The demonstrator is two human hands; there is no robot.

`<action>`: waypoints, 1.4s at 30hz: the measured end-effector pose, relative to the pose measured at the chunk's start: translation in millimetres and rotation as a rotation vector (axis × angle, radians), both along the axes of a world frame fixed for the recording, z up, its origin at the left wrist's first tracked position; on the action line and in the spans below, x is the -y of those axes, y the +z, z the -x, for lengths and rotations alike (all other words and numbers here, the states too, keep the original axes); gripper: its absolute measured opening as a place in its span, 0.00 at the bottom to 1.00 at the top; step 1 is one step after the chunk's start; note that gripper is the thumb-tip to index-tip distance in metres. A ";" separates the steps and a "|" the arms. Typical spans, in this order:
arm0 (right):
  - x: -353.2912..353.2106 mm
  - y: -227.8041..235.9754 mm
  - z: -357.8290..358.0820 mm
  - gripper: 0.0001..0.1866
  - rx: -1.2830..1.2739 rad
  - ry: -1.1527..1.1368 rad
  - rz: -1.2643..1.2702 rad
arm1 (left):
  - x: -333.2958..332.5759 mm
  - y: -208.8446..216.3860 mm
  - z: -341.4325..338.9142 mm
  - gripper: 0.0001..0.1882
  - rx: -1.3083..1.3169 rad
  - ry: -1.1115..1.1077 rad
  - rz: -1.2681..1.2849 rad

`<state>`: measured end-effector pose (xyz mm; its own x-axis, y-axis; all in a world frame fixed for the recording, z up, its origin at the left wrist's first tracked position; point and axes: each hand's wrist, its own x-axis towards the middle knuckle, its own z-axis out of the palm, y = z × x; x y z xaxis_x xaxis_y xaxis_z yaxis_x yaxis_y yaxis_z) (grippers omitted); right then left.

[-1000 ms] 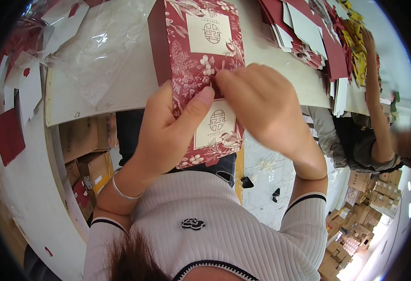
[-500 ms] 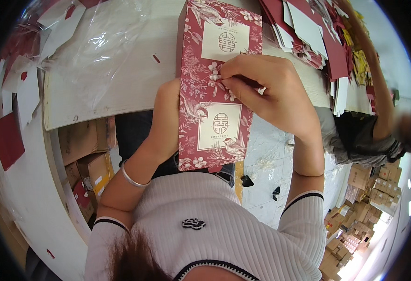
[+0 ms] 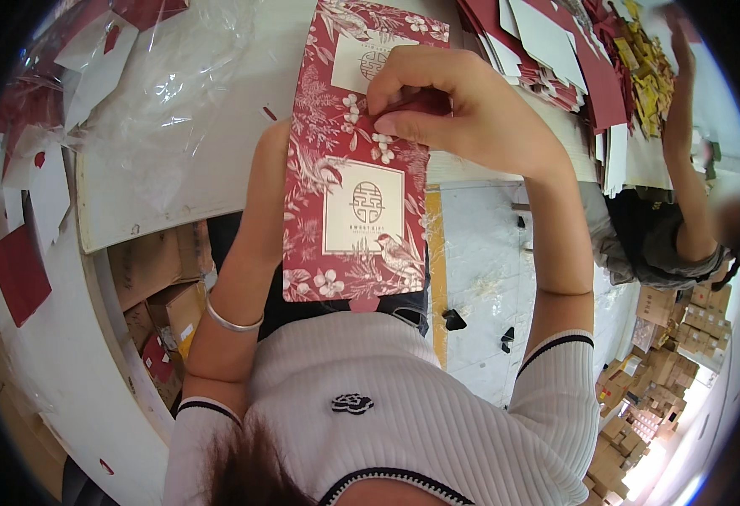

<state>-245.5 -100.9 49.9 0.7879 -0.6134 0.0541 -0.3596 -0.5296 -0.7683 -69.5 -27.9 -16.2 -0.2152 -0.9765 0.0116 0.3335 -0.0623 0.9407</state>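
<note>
A flat, long red gift box (image 3: 319, 135) is held up in front of me, its long side running away from me. Its face carries pale birds, flowers and two cream panels with a round emblem. A pinkish rounded tab (image 3: 365, 303) peeks out under its near edge. My left hand (image 3: 272, 160) is at the box's left edge and supports it from behind; its fingers are hidden. Over the middle of the face, my right hand (image 3: 463, 105) has thumb and forefinger curled in a pinch against the surface. What lies between those fingertips cannot be made out.
Clear plastic film (image 3: 180, 84) lies on the pale table (image 3: 159, 190). Red and white card pieces (image 3: 547, 51) are piled at the right, beside yellow packets (image 3: 640, 59). Cardboard boxes (image 3: 155, 261) stand under the table. Another person's arm (image 3: 680, 110) reaches in at far right.
The box has shifted left, turning so its left side wall no longer shows. My right hand has moved up and left with it, now partly covering the far cream panel.
</note>
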 end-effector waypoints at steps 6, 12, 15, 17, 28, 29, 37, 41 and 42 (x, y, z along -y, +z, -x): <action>-2.3 4.5 -3.6 0.05 0.088 0.118 0.272 | -11.0 -14.6 4.1 0.11 -0.275 0.000 -0.107; -7.2 15.2 -9.8 0.06 -0.169 0.161 0.491 | -2.9 2.1 12.0 0.08 0.103 0.101 0.006; -7.1 16.6 -7.4 0.06 -0.041 0.011 0.101 | -1.0 -1.0 11.3 0.08 0.051 0.115 -0.004; -0.3 12.0 0.5 0.07 0.133 -0.029 -0.007 | -1.1 -0.6 11.4 0.08 0.016 0.114 -0.032; -7.0 19.4 -2.4 0.05 0.055 -0.069 -0.041 | 0.5 1.7 14.0 0.08 -0.017 0.135 -0.066; -6.7 19.8 -2.8 0.05 0.056 -0.074 -0.043 | -1.3 3.0 13.7 0.08 -0.011 0.132 -0.077; -4.1 23.3 7.2 0.05 0.251 -0.105 -0.332 | -29.5 37.4 -23.7 0.09 0.578 0.128 0.059; -9.1 31.1 10.8 0.07 0.204 0.056 -0.213 | -13.2 69.0 -23.7 0.13 0.898 0.436 0.724; -10.0 30.5 5.8 0.07 0.313 0.122 -0.239 | -3.5 73.4 -18.8 0.14 0.898 0.521 0.940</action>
<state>-251.3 -90.9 80.4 0.8238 -0.5406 0.1705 -0.0342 -0.3476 -0.9370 -50.7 -24.4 57.3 -0.1181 -0.6492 0.7514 -0.6077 0.6457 0.4623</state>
